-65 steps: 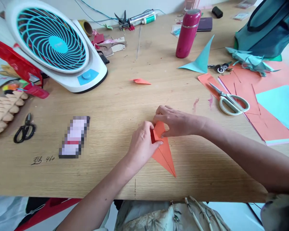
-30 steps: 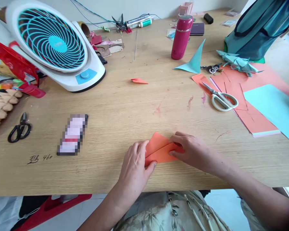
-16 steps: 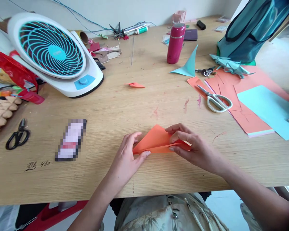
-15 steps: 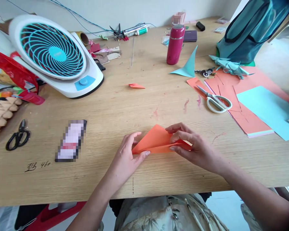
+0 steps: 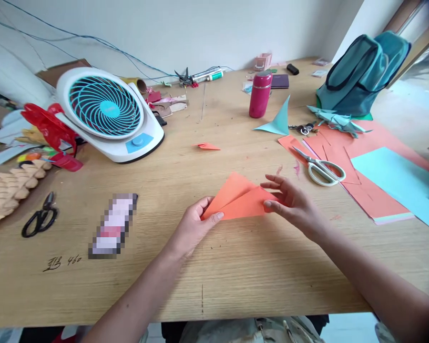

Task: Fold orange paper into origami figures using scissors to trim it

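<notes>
A folded orange paper (image 5: 241, 199) lies pointed end left, in the middle of the wooden table (image 5: 236, 267), held a little above it. My left hand (image 5: 193, 226) pinches its left tip between thumb and fingers. My right hand (image 5: 293, 205) holds the paper's right end, thumb underneath and the other fingers spread above it.
A white and teal fan (image 5: 109, 112) stands at the back left. Black scissors (image 5: 39, 220) lie left, white-handled scissors (image 5: 320, 166) right on orange and teal paper sheets (image 5: 386, 176). A magenta bottle (image 5: 260, 94), a teal paper cone (image 5: 277, 121) and a teal bag (image 5: 361, 71) stand behind.
The paper was turned from pointing toward me to lying sideways, then lifted and opened wider. My right fingers have spread. The camera tilted up, showing more wall.
</notes>
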`<state>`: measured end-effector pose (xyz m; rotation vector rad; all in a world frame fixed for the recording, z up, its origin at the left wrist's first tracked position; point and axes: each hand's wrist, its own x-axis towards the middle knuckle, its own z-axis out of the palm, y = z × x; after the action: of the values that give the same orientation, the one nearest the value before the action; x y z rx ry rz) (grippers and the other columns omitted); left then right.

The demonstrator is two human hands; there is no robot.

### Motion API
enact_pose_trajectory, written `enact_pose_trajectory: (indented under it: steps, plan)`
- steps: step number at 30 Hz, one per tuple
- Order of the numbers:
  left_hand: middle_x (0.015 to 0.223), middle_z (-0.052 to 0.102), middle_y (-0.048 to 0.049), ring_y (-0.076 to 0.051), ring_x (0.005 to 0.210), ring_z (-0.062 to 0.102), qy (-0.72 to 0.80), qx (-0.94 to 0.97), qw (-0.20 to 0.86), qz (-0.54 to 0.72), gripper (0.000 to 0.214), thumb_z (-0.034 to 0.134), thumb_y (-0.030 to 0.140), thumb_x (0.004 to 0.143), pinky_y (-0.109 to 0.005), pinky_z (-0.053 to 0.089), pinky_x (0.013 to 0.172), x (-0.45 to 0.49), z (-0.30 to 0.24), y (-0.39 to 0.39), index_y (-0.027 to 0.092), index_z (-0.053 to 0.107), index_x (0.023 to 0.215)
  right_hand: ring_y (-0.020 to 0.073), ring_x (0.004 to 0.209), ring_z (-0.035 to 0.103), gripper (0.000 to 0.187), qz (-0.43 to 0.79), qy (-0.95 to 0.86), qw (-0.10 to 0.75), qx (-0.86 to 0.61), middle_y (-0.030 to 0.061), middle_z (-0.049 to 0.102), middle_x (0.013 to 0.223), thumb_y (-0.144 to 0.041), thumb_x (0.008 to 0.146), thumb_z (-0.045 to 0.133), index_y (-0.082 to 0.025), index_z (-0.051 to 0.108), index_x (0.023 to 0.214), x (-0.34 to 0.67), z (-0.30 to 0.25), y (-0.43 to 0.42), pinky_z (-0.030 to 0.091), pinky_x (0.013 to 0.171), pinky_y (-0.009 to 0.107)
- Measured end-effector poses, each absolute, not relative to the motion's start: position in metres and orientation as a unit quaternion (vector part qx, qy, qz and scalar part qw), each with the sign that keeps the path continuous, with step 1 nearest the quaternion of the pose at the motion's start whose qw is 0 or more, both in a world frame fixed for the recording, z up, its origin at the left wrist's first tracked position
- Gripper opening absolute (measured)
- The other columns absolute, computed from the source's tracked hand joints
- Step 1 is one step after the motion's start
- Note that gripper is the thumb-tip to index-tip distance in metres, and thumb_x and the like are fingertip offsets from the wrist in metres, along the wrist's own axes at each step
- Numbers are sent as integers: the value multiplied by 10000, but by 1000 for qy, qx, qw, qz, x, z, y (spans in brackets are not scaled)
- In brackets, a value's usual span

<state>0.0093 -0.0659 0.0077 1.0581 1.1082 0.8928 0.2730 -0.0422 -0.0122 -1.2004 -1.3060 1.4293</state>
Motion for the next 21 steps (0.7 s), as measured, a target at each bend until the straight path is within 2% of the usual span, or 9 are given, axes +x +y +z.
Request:
enact_pose_trajectory:
  steps: [1,3,6,9,14,18,21]
  plan:
    - [1011,707,-35,-167,900,632,485,458,627,402,303,770,300,817,-263,478,802,10,7,-62,168,678,1074,236,1023,677,696,600,-487,415,-480,104,639,1301,-464,770,827,-292,538,1380,273,-14,-40,606,797,373]
    - [875,671,-4,-120,777,577,486,443,620,427,266,788,292,793,-227,443,713,13,6,-56,156,691,1001,210,912,686,598,644,-424,419,-480,79,715,1096,-484,747,840,-262,632,1263,270,-16,-39,583,735,331]
    - [821,631,25,-78,687,506,480,378,639,467,266,825,267,746,-202,407,635,23,-1,-51,161,675,938,179,844,673,433,662,-370,451,-471,41,707,912,-499,689,869,-232,697,984,254,-14,-43,538,682,272]
    - [969,681,-1,-93,788,587,452,288,688,490,358,862,233,686,-204,450,679,38,-11,-50,178,661,977,145,741,620,447,642,-420,444,-463,33,699,893,-523,667,865,-217,703,950,232,-11,-45,498,627,254]
    - [1068,731,-69,-178,963,658,413,313,720,462,364,827,264,723,-292,501,872,49,-18,-55,160,698,1046,136,586,538,447,601,-495,427,-461,2,621,633,-625,741,763,-191,656,730,209,-8,-39,505,612,289]
    - [1148,725,-90,-221,1084,660,392,363,714,453,405,806,328,780,-341,481,981,40,-15,-55,170,673,1128,199,692,630,461,595,-538,392,-450,32,665,680,-651,796,708,-191,680,809,211,-8,-37,546,662,327]
    - [1149,711,-95,-220,1092,650,383,381,709,454,382,796,357,797,-339,478,981,34,-15,-53,167,653,1096,213,747,643,379,552,-608,353,-448,38,668,736,-571,904,623,-195,654,871,215,-7,-41,549,678,332]
